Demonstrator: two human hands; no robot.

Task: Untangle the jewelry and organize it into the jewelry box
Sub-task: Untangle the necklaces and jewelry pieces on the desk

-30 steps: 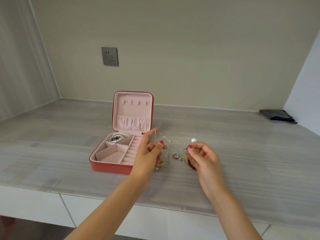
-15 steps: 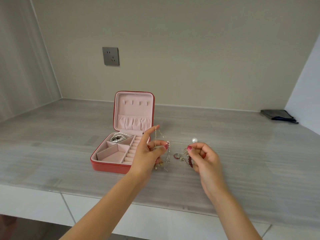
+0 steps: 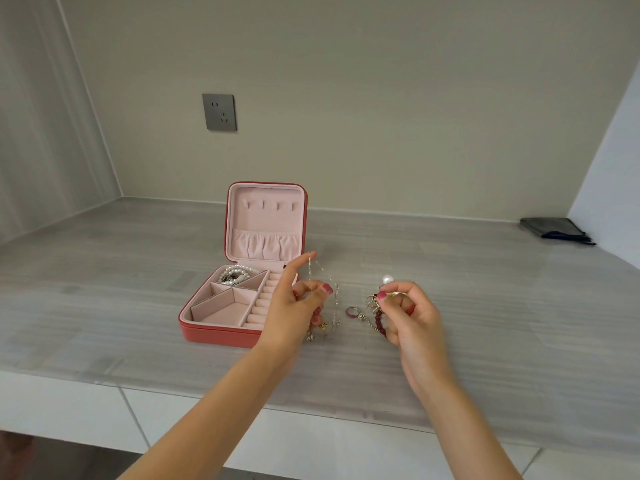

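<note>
While the left hand (image 3: 294,306) pinches a faint chain (image 3: 334,299), the right hand (image 3: 412,317) grips tangled jewelry (image 3: 375,311).

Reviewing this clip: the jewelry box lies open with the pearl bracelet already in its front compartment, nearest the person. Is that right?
Not quite. The head view shows the jewelry box open, but the pearl bracelet sits in the rear-left compartment, near the lid hinge; the front compartment holds nothing.

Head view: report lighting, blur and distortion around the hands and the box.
Head view: soft, even light, faint shadows, no glare; wide-angle bends the wall edges; left hand and right hand slightly motion-blurred; thin gold chain barely resolved; open coral-red jewelry box sharp.
</note>
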